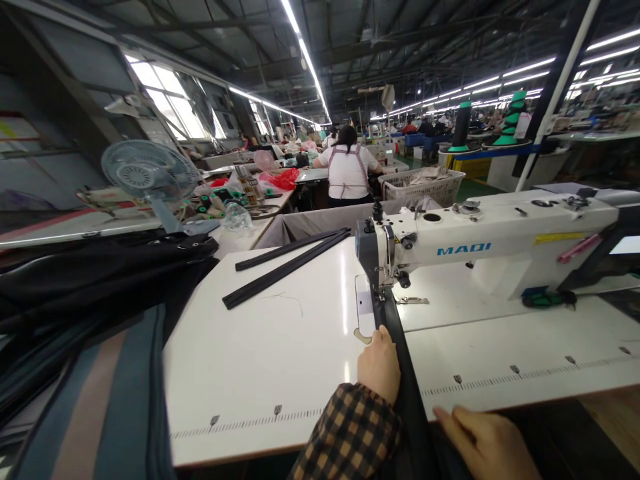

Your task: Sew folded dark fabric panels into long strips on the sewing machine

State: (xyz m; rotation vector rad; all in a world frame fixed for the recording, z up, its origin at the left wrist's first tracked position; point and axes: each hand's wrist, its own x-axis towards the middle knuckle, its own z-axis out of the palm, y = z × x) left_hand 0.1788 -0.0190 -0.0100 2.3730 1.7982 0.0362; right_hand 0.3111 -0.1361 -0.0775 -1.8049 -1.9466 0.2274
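A long black fabric strip (406,373) runs under the presser foot of the white sewing machine (465,230) and down over the table's front edge. My left hand (381,363), in a checked sleeve, is closed on the strip just in front of the foot. My right hand (483,440) is blurred at the table's front edge, right of the strip, beside dark fabric; what it holds, if anything, is hidden. Two narrow black strips (280,270) lie on the white table left of the machine.
Dark fabric (110,273) and a blue-grey piece with a pinkish stripe (90,400) are heaped at the left. A fan (149,170) stands behind them. Ahead sits a person (347,167) beside a white basket (425,187). Green thread cones (513,120) stand at the right.
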